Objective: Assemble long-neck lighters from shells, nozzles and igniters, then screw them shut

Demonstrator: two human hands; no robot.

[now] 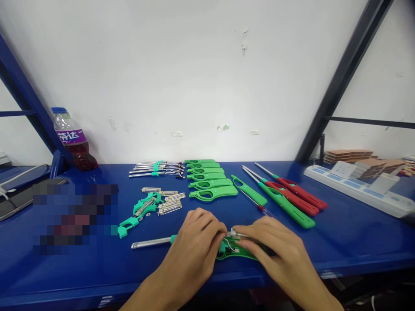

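Observation:
An opened long-barrelled gas lighter (pixel 238 251) lies at the table's front, its green half-shell showing a white wire and teal parts inside. Its metal barrel (pixel 152 243) points left. My left hand (pixel 197 242) is closed over the lighter where barrel and handle meet, fingertips bent toward the inner parts. Between the thumb and fingers of my right hand (pixel 280 244) is a small part with a pale metal tip (pixel 234 233), held just above the shell. The fingers hide most of that part, and I cannot tell whether my left fingertips touch it.
Behind lie green shells (pixel 214 193), barrels with wires (pixel 155 168), clear tanks (pixel 170 206) and teal pieces (pixel 129 225). To the right are a screwdriver (pixel 251 199), a green lighter (pixel 287 205), red lighters (pixel 300 193) and a power strip (pixel 356 190). A bottle (pixel 74 140) stands left.

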